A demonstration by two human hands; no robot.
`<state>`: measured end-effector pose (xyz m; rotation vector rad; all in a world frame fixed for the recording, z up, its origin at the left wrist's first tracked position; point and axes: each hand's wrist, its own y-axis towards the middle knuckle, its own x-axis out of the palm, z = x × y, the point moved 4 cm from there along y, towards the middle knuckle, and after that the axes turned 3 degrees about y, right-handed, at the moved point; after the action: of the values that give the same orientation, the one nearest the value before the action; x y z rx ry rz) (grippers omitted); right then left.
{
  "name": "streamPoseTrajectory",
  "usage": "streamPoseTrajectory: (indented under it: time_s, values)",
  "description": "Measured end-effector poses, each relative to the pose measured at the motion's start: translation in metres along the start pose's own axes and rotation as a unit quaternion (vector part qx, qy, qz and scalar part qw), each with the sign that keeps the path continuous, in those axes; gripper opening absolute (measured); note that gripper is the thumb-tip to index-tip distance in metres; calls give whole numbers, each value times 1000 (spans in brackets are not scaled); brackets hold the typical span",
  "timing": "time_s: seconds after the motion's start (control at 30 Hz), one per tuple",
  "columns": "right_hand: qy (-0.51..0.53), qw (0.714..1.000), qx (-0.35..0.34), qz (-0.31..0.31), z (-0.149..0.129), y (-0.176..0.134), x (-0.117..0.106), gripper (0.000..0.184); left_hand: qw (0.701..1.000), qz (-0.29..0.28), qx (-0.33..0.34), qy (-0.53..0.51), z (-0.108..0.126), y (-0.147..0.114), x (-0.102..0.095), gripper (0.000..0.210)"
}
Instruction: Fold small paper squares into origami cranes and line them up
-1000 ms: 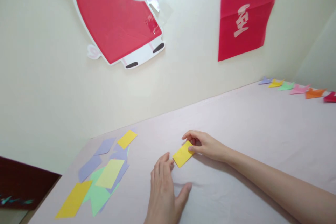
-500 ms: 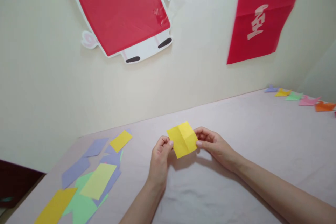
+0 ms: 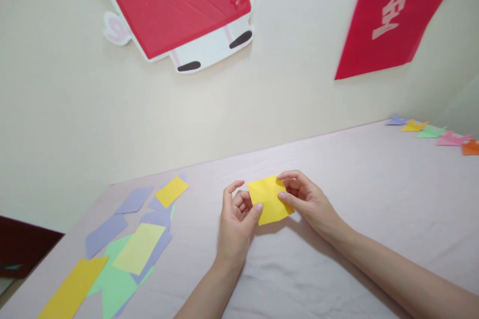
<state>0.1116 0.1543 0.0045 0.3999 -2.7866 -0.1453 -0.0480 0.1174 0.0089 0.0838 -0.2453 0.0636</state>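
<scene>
A small square of yellow paper [image 3: 269, 197] with faint creases is held up between my two hands, over the pale cloth surface [image 3: 318, 284]. My left hand [image 3: 239, 214] grips its left edge, the thumb on the front face and the index finger raised off the paper. On the right side, my right hand [image 3: 307, 197] pinches the paper with its thumb on the front, the index finger at the top right corner. Other fingers of both hands are curled, partly behind the sheet.
Loose paper pieces lie at left: a yellow strip [image 3: 75, 286], green paper [image 3: 112, 284], a pale yellow piece [image 3: 139, 248] and purple paper [image 3: 107, 234]. Several folded paper shapes [image 3: 430, 132] line the far right. Behind stands a wall [image 3: 292, 89] with red decorations [image 3: 396, 25].
My left thumb has moved further onto the paper and the left index finger has lifted away. My right fingers have shifted up to the top right corner. The view has tilted down slightly.
</scene>
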Motion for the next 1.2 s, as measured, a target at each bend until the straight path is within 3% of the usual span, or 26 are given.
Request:
streamPoseTrajectory:
  time_s: [0.07, 0.17, 0.37, 0.63, 0.73, 0.9, 1.2]
  values:
    - [-39, 999, -6, 0, 0, 0, -2, 16, 1000, 11, 14, 16, -1, 0, -2, 50]
    - [-82, 997, -9, -9, 0, -1, -4, 17, 999, 20, 37, 33, -2, 0, -3, 42]
    - [-175, 981, -83, -31, -7, -3, -1, 18, 992, -35, 34, 116, -4, -4, 3, 23]
    - [-270, 948, -164, -33, -21, -8, 9, 11, 971, 8, 114, 210, 4, -3, -2, 9]
    - [-262, 951, -163, -31, -20, -7, 8, 9, 976, 14, 110, 187, 3, -3, -3, 8]
    - [-239, 961, -138, -1, -18, -5, 2, 10, 995, 29, 33, 90, -1, -2, -4, 18]
    - [-221, 968, -122, -9, -18, -4, 3, 10, 999, 0, -35, -7, -3, -1, -3, 35]
